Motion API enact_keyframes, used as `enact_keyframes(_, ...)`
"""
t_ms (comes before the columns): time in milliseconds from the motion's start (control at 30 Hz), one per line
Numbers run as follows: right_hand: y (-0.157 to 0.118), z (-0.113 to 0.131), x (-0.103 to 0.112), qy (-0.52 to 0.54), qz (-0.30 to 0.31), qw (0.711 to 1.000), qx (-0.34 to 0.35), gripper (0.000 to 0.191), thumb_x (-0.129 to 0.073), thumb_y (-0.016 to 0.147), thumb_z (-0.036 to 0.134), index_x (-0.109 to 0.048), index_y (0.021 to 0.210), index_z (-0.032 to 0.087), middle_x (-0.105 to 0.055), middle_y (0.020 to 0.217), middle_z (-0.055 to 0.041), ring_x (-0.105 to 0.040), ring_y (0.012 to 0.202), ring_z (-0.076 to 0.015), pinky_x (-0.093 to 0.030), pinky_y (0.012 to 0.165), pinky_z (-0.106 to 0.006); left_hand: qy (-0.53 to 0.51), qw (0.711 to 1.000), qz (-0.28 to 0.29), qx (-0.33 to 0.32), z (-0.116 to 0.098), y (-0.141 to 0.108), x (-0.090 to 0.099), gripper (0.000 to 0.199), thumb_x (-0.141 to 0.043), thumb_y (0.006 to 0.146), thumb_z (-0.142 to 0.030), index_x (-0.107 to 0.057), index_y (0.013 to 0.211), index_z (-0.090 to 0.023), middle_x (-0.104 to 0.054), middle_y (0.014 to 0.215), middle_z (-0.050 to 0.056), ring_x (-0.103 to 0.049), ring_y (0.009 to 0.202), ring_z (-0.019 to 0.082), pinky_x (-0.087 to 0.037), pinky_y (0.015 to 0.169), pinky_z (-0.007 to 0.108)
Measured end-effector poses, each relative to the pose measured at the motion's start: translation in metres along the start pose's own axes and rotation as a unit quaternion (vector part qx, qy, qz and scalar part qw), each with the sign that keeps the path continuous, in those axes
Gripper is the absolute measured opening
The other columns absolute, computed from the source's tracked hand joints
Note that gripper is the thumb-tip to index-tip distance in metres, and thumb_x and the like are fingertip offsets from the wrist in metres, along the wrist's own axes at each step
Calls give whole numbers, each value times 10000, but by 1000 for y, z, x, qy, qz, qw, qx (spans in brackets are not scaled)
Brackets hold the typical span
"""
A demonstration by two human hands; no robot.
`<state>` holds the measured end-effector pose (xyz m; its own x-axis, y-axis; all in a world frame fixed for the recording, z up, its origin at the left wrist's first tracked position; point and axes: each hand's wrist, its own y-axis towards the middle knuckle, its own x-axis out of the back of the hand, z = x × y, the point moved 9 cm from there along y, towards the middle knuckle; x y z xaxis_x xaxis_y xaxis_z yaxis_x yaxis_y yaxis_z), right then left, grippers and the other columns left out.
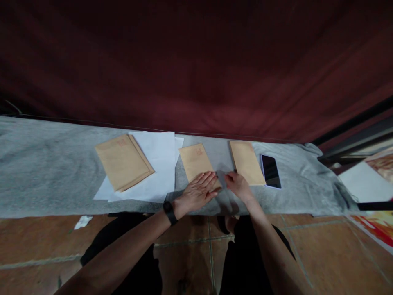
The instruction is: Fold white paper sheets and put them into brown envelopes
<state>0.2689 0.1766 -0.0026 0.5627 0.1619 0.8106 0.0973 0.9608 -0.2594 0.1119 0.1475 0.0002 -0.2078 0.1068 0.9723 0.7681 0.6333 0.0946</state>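
My left hand (201, 191), with a dark watch on the wrist, lies flat with fingers stretched out over the lower part of a brown envelope (196, 159). Just right of that envelope is my right hand (238, 184), its fingers curled in; whether anything is between them is hidden. Behind the right hand, a stack of brown envelopes (247, 162) rests on the grey cloth. Farther left, more brown envelopes (124, 162) lie fanned on top of white paper sheets (161, 164).
A phone (270, 171) in a pale purple case lies right of the envelope stack. The grey cloth (55, 164) covers a narrow long surface. A dark red curtain (196, 82) hangs behind it. On the tiled floor is a crumpled white tissue (83, 222).
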Motion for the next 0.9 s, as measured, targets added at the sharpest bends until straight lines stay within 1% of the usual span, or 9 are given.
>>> enact_keyframes(67, 1, 16, 3, 30, -51, 997, 56, 243, -486, 986, 304, -679, 871, 213, -723, 762, -27, -681, 734, -168, -457, 664, -235, -1, 1000, 4, -13, -9, -6, 1, 673, -237, 1057, -555, -314, 1569, -125, -315, 1646, 124, -253, 1537, 200, -160, 1257, 380)
enact_keyframes(133, -2, 35, -4, 75, -65, 987, 123, 225, -483, 985, 298, -693, 993, 217, -748, 886, -34, -698, 813, -173, -499, 727, -246, -4, 1000, -5, -22, -18, -12, 3, 704, -263, 1040, -597, -341, 1554, -121, -370, 1619, 138, -288, 1524, 208, -179, 1250, 380)
enact_keyframes(267, -12, 69, -20, 95, -57, 967, 230, 290, -456, 1012, 310, -690, 1165, 234, -731, 1169, -59, -686, 1052, -186, -524, 948, -319, -18, 1000, -24, -4, -25, -25, 5, 743, -338, 1013, -631, -385, 1519, -88, -461, 1556, 173, -345, 1498, 238, -230, 1233, 399)
enact_keyframes(367, -23, 87, -30, 60, -30, 953, 295, 354, -414, 1044, 334, -670, 1268, 234, -692, 1297, -70, -612, 1236, -196, -447, 1115, -391, -35, 999, -23, 2, -29, -33, 2, 744, -411, 995, -625, -392, 1511, -90, -471, 1543, 191, -397, 1468, 267, -286, 1209, 436)
enact_keyframes(467, -32, 99, -40, 38, 19, 938, 343, 434, -354, 1070, 371, -611, 1377, 202, -604, 1438, -89, -502, 1380, -197, -377, 1193, -420, -44, 999, -27, 10, -29, -39, -1, 647, -508, 986, -553, -479, 1445, -99, -552, 1474, 186, -489, 1400, 275, -362, 1165, 445)
enact_keyframes(567, -34, 102, -48, 25, 47, 930, 363, 485, -305, 1082, 395, -557, 1437, 182, -513, 1531, -95, -405, 1460, -189, -302, 1245, -437, -34, 998, -44, 12, -28, -42, 3, 527, -567, 982, -464, -555, 1361, -99, -638, 1376, 169, -557, 1334, 275, -395, 1145, 444)
enact_keyframes(733, -25, 89, -52, 8, 41, 939, 341, 507, -238, 1093, 418, -519, 1471, 229, -485, 1556, -66, -381, 1477, -165, -274, 1260, -449, 9, 996, -88, 3, -22, -44, 16, 380, -511, 1020, -330, -580, 1317, -103, -640, 1371, 170, -591, 1300, 247, -426, 1129, 409)
enact_keyframes(833, -23, 81, -55, -23, 22, 939, 342, 494, -265, 1089, 409, -472, 1506, 244, -413, 1605, -53, -335, 1503, -170, -232, 1274, -460, 59, 995, -75, -1, -20, -45, 16, 325, -483, 1006, -191, -593, 1292, -83, -629, 1381, 188, -605, 1285, 244, -471, 1091, 394)
enact_keyframes(900, -23, 78, -56, -35, 5, 938, 344, 482, -301, 1080, 386, -461, 1513, 245, -391, 1618, -50, -327, 1508, -181, -236, 1272, -459, 91, 994, -57, -10, -20, -45, 14, 339, -479, 970, -107, -597, 1287, -81, -620, 1393, 188, -603, 1290, 240, -491, 1074, 381)
